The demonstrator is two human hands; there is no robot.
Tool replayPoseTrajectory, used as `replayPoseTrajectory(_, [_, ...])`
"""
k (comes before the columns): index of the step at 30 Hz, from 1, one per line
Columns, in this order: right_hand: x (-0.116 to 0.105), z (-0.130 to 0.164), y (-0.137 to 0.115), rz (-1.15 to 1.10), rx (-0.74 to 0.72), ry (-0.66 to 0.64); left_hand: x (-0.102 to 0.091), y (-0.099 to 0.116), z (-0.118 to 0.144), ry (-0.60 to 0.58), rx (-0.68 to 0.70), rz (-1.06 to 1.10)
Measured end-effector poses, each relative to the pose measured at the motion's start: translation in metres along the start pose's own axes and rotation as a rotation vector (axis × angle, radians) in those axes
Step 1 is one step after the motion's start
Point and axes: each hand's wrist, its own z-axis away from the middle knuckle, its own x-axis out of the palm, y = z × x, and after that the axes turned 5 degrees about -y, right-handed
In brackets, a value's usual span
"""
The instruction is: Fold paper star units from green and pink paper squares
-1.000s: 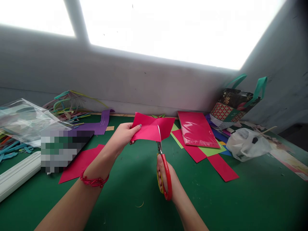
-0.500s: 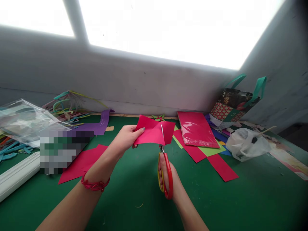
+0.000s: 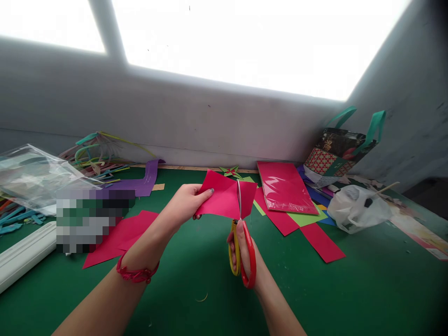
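Paper (image 3: pixel 224 198), pink and folded, is up in the air over the green table (image 3: pixel 350 294), and two hands are working on it. Nearest is the right hand (image 3: pixel 245 254), with its fingers through the loops of red and yellow scissors (image 3: pixel 241 247) and curled tight around them. The blades point up and away, and they run into the paper near its right side. A little farther, the left hand (image 3: pixel 184 205) pinches the left edge of the paper with the thumb on top and the fingers under it. A red band (image 3: pixel 136 273) is on the left wrist. On the table to the left lie flat pink sheets (image 3: pixel 119 238), and beyond them a purple strip (image 3: pixel 143 182), a clear bag (image 3: pixel 31 177) and a pile of colored sticks (image 3: pixel 98 154). To the right lie more pink and green sheets, a shiny pink pack (image 3: pixel 285 186) and a white bag (image 3: pixel 357 207). Farthest back, by the gray wall, is a gift bag (image 3: pixel 338 151) with green handles.
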Motion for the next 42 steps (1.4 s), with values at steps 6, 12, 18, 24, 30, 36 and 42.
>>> replayPoseTrajectory(6, [0.0015, -0.0011, 0.0005, -0.005, 0.014, 0.016, 0.0005, 0.0023, 0.0004, 0.001, -0.014, 0.005])
replayPoseTrajectory(12, [0.0024, -0.0008, 0.0000, 0.014, 0.050, 0.063, 0.0032, 0.0041, 0.0016, -0.013, -0.013, -0.001])
replayPoseTrajectory(18, [0.0025, -0.0003, -0.0012, 0.038, 0.050, 0.072, 0.0024, 0.0017, 0.0010, -0.012, -0.008, 0.000])
replayPoseTrajectory(24, [0.0033, -0.0005, -0.0005, 0.003, 0.073, 0.078, 0.0032, 0.0025, 0.0012, -0.025, -0.005, -0.003])
replayPoseTrajectory(30, [0.0029, -0.0002, 0.0000, -0.013, 0.057, 0.077, 0.0034, 0.0041, 0.0014, -0.029, -0.010, -0.004])
replayPoseTrajectory(36, [0.0013, -0.0017, 0.0033, -0.003, 0.053, 0.091, 0.0026, 0.0016, 0.0002, -0.017, -0.009, -0.011])
replayPoseTrajectory(42, [0.0015, -0.0022, 0.0003, 0.005, 0.110, 0.106, 0.0020, 0.0001, -0.0006, -0.033, -0.001, -0.026])
